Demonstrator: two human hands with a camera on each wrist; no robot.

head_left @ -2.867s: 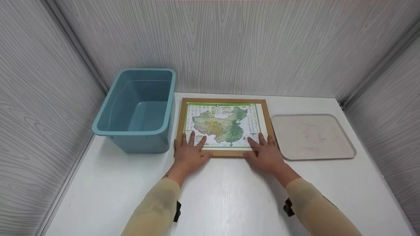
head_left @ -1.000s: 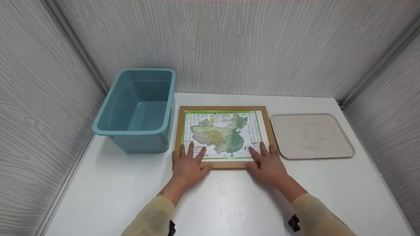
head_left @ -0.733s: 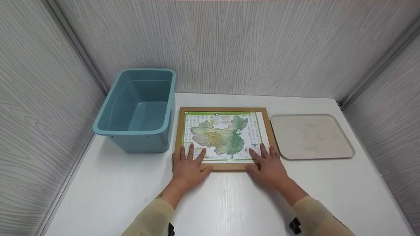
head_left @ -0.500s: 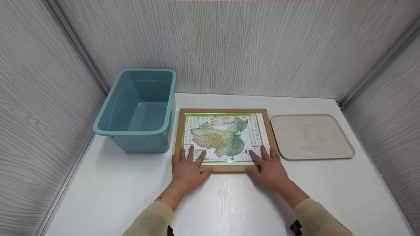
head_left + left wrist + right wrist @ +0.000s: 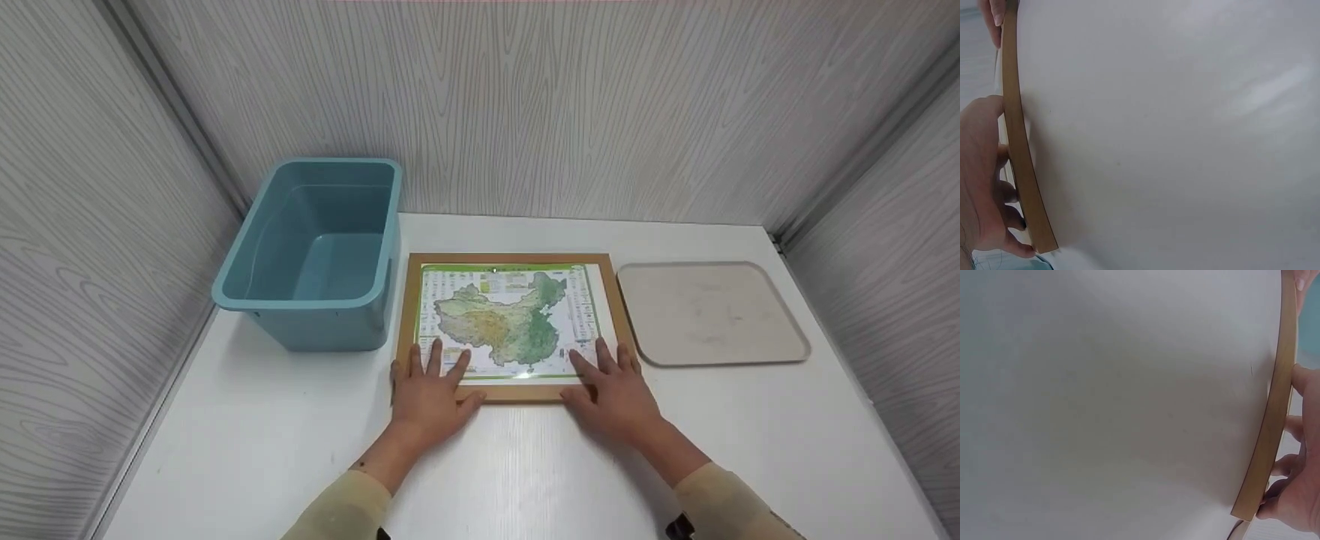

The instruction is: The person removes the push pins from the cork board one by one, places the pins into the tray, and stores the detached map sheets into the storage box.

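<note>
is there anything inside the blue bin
No, in the head view the blue bin shows only its bare inner walls and floor, standing left of the framed map.

walls (image 5: 570, 105): grey woodgrain panels | table (image 5: 525, 465): white | light: even

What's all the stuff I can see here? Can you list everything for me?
Bin: one, blue-green, back left of the table, nothing visible inside.
Framed map: one, wooden frame round a green and yellow map, flat in the middle of the table.
Tray: one, beige, flat, right of the framed map.
Table: one, white, under everything.
Walls: grey wood-grain panels behind and on both sides.
Sleeves: two, beige, at the bottom edge.
Left hand: fingers straight, flat on the frame's near left corner.
Right hand: fingers straight, flat on the frame's near right corner.
</note>
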